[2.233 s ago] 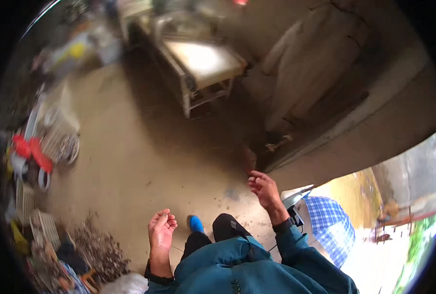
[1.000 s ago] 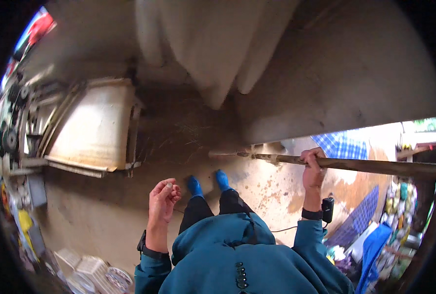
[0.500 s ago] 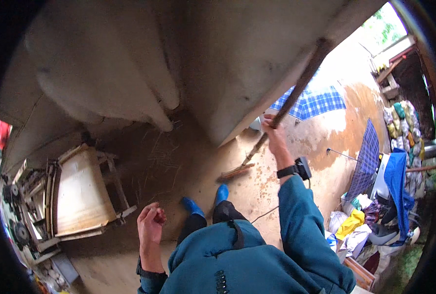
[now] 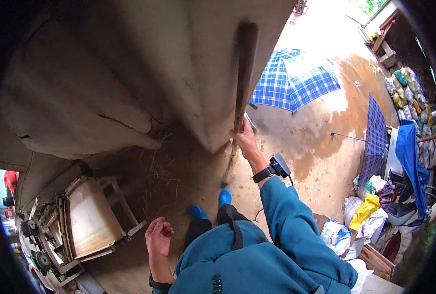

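Note:
My right hand [image 4: 246,140] is wrapped round the shaft of a long wooden-handled tool [image 4: 241,93], held almost upright. Its upper end rises in front of a sagging pale sheet [image 4: 198,73]; whether it touches the sheet I cannot tell. The tool's bar-shaped lower end [image 4: 229,172] is near the floor, just ahead of my blue boots [image 4: 224,197]. My left hand [image 4: 159,236] hangs free to the left of my body, its fingers loosely bent and apart, holding nothing. Thin straw [image 4: 160,169] lies scattered on the floor beneath the sheet.
An open blue checked umbrella [image 4: 291,83] stands on the wet floor ahead. A second umbrella [image 4: 375,139] is at the right, beside bags and a blue cloth [image 4: 410,164]. Stacked filled bags [image 4: 409,95] lie farther back. A wooden frame with a pale panel [image 4: 93,220] is at the left.
My right hand and the tool have swung left; the shaft is now steeper and its lower end has turned. My left hand has shifted slightly right and down, its fingers a little looser.

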Available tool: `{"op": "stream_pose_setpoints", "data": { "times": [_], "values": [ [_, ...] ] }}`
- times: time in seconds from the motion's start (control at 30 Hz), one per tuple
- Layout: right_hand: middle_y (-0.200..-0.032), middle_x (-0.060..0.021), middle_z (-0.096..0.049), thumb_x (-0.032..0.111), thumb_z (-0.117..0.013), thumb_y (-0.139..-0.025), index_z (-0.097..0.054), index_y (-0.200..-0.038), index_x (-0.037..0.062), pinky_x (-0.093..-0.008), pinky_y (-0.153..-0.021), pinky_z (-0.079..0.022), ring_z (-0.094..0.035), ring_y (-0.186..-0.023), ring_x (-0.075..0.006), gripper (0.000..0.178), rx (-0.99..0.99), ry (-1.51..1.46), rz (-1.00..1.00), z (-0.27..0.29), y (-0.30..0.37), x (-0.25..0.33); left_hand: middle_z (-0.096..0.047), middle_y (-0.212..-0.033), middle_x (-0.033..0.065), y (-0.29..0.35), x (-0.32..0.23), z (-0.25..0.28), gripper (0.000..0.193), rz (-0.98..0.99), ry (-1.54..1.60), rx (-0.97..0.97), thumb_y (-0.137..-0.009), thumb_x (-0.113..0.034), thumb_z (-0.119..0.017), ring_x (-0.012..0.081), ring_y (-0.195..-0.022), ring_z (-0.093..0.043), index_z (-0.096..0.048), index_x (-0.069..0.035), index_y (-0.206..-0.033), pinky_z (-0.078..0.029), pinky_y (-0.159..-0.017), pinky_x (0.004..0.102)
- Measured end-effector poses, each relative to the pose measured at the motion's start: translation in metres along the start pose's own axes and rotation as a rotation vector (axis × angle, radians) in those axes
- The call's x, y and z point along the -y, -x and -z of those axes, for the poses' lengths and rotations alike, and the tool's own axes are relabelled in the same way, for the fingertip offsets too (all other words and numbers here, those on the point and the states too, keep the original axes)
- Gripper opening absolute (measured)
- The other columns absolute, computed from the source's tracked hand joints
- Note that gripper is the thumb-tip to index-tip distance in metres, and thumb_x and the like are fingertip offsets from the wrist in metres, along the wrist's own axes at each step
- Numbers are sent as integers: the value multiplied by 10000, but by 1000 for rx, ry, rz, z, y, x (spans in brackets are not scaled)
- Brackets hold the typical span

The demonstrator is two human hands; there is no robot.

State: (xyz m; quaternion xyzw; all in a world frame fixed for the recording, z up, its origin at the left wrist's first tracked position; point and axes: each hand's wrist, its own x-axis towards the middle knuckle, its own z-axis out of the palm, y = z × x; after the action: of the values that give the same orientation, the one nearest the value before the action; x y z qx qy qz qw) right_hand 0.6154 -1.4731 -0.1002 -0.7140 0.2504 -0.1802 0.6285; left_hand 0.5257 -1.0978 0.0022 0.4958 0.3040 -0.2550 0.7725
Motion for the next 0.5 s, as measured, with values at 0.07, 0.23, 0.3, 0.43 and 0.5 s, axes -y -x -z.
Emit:
{"op": "stream_pose_setpoints", "data": {
  "times": [0.07,0.23,0.3,0.43,0.5],
  "values": [
    [-1075,-134,-440,70,-558,-665,-303,-1215,61,-306,-816,-381,-445,-995,-235,606,49,-133,-97,7,15,14,-566,-730,75,-5,0,-5,178,15,-35,9,-749,-127,-562,162,-616,-546,-546,-27,-895,-467,-547,283],
    [-1128,-151,-426,84,-539,-711,-326,-1218,71,-321,-872,-342,-403,-1045,-225,551,-140,-31,-248,50,71,-3,-572,-721,82,-26,5,-19,181,74,-94,119,-740,-128,-568,176,-616,-550,-550,-23,-886,-468,-552,294],
    [-1121,-139,-438,97,-542,-716,-376,-1182,47,-316,-862,-350,-420,-1022,-211,497,-143,-109,-299,64,96,-12,-577,-725,82,-48,4,-22,172,139,-126,147,-737,-112,-563,184,-622,-555,-553,-15,-878,-470,-564,306],
    [-1040,-87,-498,119,-548,-729,-458,-1099,20,-263,-756,-399,-483,-914,-155,394,-209,-180,-361,120,158,-23,-574,-718,90,-63,8,-62,161,180,-138,261,-749,-100,-557,175,-618,-550,-540,-8,-880,-460,-572,284],
    [-942,-52,-534,126,-537,-744,-499,-1037,25,-210,-656,-406,-517,-799,-119,312,-311,-195,-535,139,175,-17,-575,-714,87,-70,12,-81,139,183,-194,317,-762,-99,-542,161,-610,-550,-547,-14,-872,-462,-577,273]
  ]
}}
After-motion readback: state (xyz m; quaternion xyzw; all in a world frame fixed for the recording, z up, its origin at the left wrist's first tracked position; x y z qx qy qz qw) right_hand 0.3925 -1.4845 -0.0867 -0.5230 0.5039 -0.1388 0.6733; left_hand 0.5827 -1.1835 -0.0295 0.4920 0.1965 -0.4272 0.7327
